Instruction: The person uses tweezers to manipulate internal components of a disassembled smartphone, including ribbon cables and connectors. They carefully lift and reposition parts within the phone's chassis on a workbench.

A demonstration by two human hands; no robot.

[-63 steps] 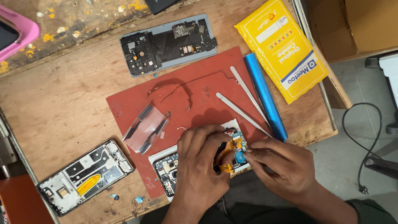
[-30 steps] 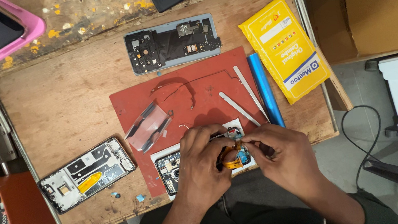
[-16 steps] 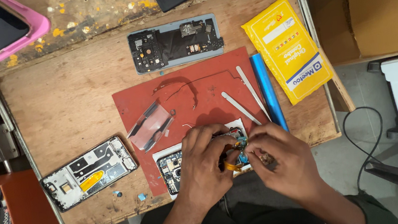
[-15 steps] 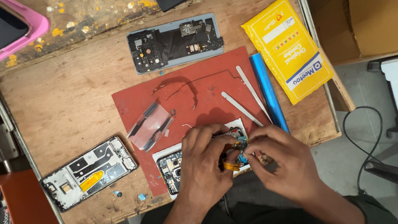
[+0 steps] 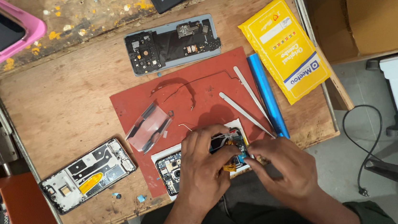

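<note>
Both hands have kept to the same spot since the earlier frames, and only the camera has shifted a little. From the head view, the left hand (image 5: 203, 164) lies across the opened phone (image 5: 175, 169), which sits at the near edge of the red work mat (image 5: 196, 85), its fingers pressed down on the phone's innards. The right hand (image 5: 280, 167) meets it from the right, fingers pinched together on a small blue and orange part (image 5: 236, 159) inside the phone. Two tweezers (image 5: 244, 113) lie on the mat beyond the hands, with a blue tube (image 5: 267, 96) just at the mat's right edge and a yellow packet (image 5: 287, 46) further right. Left of the mat rests a phone frame (image 5: 87, 174) on the wooden counter (image 5: 59, 105); beyond the mat lies a grey back cover (image 5: 174, 44).
</note>
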